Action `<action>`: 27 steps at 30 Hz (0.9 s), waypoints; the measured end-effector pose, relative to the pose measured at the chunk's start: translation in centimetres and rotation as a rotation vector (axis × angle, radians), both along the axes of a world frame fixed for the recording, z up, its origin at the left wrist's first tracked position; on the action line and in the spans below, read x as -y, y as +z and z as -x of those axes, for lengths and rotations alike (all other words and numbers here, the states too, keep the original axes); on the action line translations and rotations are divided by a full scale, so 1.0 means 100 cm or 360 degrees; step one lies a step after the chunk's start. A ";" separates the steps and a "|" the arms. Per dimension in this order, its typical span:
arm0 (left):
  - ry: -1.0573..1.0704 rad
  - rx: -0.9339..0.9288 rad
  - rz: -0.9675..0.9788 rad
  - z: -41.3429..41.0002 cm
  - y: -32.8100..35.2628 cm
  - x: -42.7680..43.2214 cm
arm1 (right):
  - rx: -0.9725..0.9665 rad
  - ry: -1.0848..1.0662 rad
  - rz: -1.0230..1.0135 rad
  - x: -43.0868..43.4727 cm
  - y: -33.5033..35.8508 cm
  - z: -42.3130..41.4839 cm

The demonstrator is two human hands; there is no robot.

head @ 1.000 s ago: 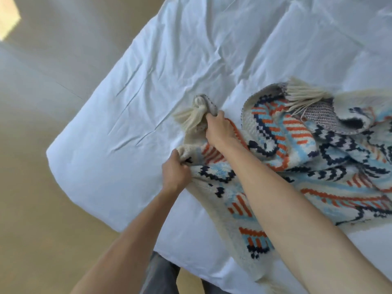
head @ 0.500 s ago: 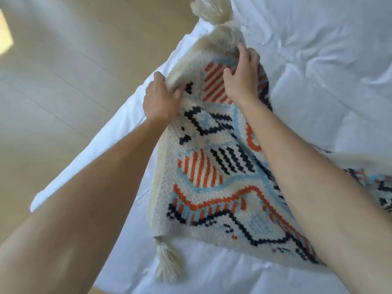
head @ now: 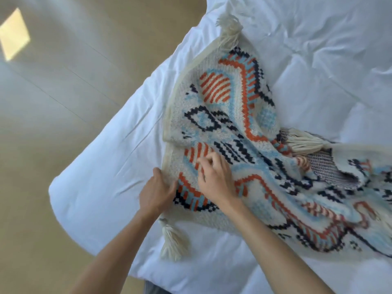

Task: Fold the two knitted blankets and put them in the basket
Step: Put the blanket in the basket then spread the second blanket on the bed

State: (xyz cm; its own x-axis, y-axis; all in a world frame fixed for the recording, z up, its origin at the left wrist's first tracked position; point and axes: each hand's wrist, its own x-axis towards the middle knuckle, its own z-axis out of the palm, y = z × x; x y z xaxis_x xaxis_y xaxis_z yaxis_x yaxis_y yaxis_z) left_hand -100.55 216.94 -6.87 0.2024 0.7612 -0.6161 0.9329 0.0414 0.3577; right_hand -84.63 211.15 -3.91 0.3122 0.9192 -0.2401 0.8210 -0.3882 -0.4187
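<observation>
A cream knitted blanket with orange, light-blue and navy patterns lies partly spread on the white bed, one corner pointing away and the rest bunched to the right. Cream tassels hang at the far corner, the near corner and in the folds on the right. My left hand grips the blanket's left edge near the near corner. My right hand sits just right of it, fingers curled into the fabric. Only one blanket shows, and no basket is in view.
The bed's rounded corner lies left of my hands, with beige floor beyond it. A sunlit patch marks the floor at the top left. Wrinkled white bedding stretches behind the blanket.
The blanket corner that both hands held raised now lies flat on the bed, stretched away from me. Both hands have slid back along the left edge toward the near corner.
</observation>
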 end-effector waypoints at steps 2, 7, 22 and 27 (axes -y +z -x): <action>0.0009 -0.0032 0.0007 0.006 0.003 0.017 | -0.0013 0.0133 0.0362 0.034 -0.003 0.018; 0.0093 0.0039 0.0133 0.012 0.009 0.040 | 0.0247 0.0258 0.0798 0.082 -0.011 0.057; -0.0359 -0.0662 -0.0377 0.132 0.031 -0.049 | -0.0562 0.0045 0.0316 0.044 0.012 0.204; -0.0604 -0.0626 -0.0590 0.088 0.031 -0.014 | -0.0305 -0.0193 0.0182 0.095 0.011 0.140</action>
State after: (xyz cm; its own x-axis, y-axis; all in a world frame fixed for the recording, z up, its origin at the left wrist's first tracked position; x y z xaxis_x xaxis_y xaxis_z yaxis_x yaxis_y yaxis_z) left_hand -109.34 218.39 -3.75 0.3119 0.8571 -0.4100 0.9224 -0.3766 -0.0855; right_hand -98.65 201.63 -2.78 0.3571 0.8413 -0.4059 0.6754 -0.5327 -0.5100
